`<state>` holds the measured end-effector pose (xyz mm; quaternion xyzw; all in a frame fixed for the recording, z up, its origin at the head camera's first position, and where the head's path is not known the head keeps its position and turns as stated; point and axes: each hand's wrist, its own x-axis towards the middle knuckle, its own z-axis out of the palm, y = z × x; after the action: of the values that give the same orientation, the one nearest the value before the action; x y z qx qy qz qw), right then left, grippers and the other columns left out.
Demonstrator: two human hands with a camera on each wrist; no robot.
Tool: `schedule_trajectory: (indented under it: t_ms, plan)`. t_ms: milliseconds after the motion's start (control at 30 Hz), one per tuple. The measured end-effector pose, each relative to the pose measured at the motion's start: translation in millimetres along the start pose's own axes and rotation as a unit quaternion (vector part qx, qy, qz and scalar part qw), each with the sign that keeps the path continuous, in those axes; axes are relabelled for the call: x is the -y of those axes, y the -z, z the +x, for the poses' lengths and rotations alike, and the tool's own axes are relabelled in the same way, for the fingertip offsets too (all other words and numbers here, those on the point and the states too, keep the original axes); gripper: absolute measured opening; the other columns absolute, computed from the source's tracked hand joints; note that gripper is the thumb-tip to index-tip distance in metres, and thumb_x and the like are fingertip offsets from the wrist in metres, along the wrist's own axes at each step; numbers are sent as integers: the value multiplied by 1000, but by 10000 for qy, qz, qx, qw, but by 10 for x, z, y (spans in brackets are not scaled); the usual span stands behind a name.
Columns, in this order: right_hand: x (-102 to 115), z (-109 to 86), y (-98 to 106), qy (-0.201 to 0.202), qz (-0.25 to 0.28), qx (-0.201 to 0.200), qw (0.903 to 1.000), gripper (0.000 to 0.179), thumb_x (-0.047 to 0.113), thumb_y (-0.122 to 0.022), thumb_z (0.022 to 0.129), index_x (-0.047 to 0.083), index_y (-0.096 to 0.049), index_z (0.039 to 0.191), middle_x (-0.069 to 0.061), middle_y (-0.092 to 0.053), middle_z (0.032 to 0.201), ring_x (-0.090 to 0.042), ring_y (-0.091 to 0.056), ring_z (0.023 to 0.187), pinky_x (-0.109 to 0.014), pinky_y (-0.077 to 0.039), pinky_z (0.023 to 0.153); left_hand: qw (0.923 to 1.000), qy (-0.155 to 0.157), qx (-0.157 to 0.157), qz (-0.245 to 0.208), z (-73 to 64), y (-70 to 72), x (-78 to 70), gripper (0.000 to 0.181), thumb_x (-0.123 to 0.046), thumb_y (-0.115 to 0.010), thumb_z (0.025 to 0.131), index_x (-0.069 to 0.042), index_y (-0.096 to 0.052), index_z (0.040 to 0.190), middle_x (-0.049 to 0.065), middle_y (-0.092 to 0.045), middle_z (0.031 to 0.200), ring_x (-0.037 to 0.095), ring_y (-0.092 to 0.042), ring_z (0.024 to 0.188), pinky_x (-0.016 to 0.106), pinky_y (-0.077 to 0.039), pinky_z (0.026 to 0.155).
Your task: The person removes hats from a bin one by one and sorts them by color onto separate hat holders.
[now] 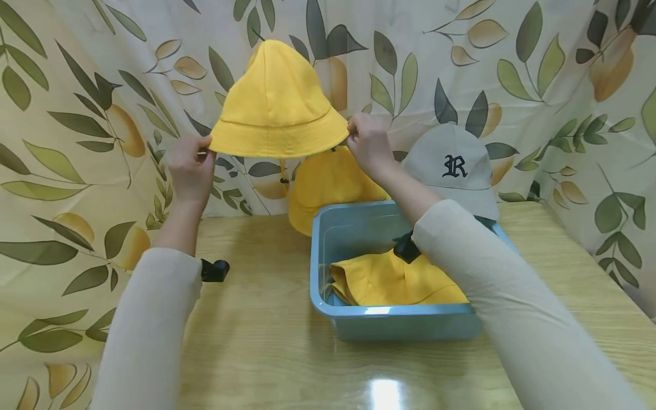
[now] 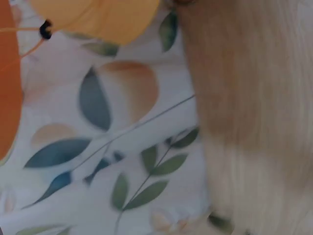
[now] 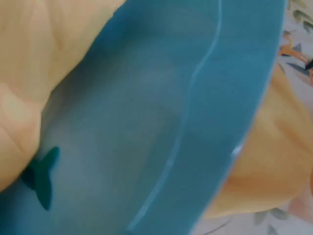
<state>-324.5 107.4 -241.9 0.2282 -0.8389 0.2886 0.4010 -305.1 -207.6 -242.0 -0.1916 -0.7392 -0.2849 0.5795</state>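
A yellow bucket hat (image 1: 279, 97) with a small green stem on top is held up in front of the curtain, crown upward. My left hand (image 1: 192, 168) pinches its brim at the left side, and my right hand (image 1: 370, 142) pinches the brim at the right. Beneath the hat hangs a thin cord with a black toggle (image 1: 284, 180), which shows up again as a toggle (image 2: 45, 29) in the left wrist view. Neither hand appears in the wrist views.
A blue bin (image 1: 405, 310) stands on the wooden table (image 1: 256, 319), with another yellow hat (image 1: 394, 279) inside. Behind the bin are a third yellow hat (image 1: 333, 182) and a grey cap (image 1: 451, 156) with a black letter R. A leaf-patterned curtain (image 1: 400, 34) backs the table.
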Motion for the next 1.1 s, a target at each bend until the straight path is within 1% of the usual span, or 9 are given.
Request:
schedule_trajectory:
  t_ms: [100,200,333,467,633,767,833,967,1100]
  plan:
    - [-115,-69,-37,41,-192,221,9996,9,-8,-53,86,-5,-49,78,-19,-55,78,-30,-50,71,-38,-44,64,9998,-23,134,-127,-186,-163,31,6,4,-60,87,10,-62,85,23,-63,81,35,-63,72,42,-56,65]
    - [-259,-149,-21,123,-527,479,9974,14,-9,-54,85,-3,-46,75,-17,-49,71,-29,-46,64,-39,-40,58,9994,-92,306,-165,-305,-314,16,4,5,-61,86,9,-62,85,22,-62,80,34,-62,72,41,-55,64]
    - [-399,-245,26,44,-924,905,9916,14,-7,-56,86,-2,-47,76,-14,-47,69,-29,-46,63,-41,-41,59,9974,-206,662,-187,-430,-440,-20,3,6,-63,85,8,-62,87,21,-61,80,33,-62,72,39,-56,65]
    - [-452,-309,98,-146,-1278,1477,9806,12,-6,-52,88,-3,-48,78,-17,-50,72,-33,-51,67,-45,-46,62,9931,-576,1009,-140,-564,-531,-36,4,5,-63,84,7,-60,87,20,-60,80,32,-63,72,37,-56,64]
    - [-474,-386,176,-400,-1742,2350,9554,6,-3,-48,91,-6,-51,87,-21,-55,81,-38,-58,76,-48,-50,68,9871,-1007,1245,-42,-780,-639,-55,8,8,-65,81,3,-60,85,15,-60,76,28,-62,66,36,-55,60]
    - [-494,-462,203,-654,-2066,3135,9245,11,0,-46,95,-6,-54,99,-23,-58,90,-37,-60,83,-46,-52,72,9776,-1271,1677,-2,-957,-707,-103,11,3,-69,80,2,-60,86,13,-62,78,26,-63,67,33,-56,62]
    - [-492,-492,203,-773,-2154,3391,9125,14,0,-45,96,-5,-55,102,-23,-60,94,-37,-60,86,-46,-53,74,9725,-1342,1905,40,-1035,-727,-120,12,3,-70,80,2,-60,86,12,-62,78,25,-63,65,31,-56,60]
    - [-495,-518,184,-777,-2369,3551,9010,15,-3,-45,95,-4,-60,98,-22,-63,94,-35,-61,84,-44,-53,70,9637,-1403,2266,156,-1168,-760,-118,12,4,-70,79,1,-59,84,12,-60,78,23,-62,61,28,-54,53]
    - [-494,-515,167,-451,-2658,3719,8882,14,-6,-50,92,-4,-63,89,-20,-65,87,-33,-62,77,-41,-53,64,9549,-1389,2621,140,-1272,-769,-103,12,4,-70,80,0,-59,84,12,-60,79,23,-61,60,30,-52,51]
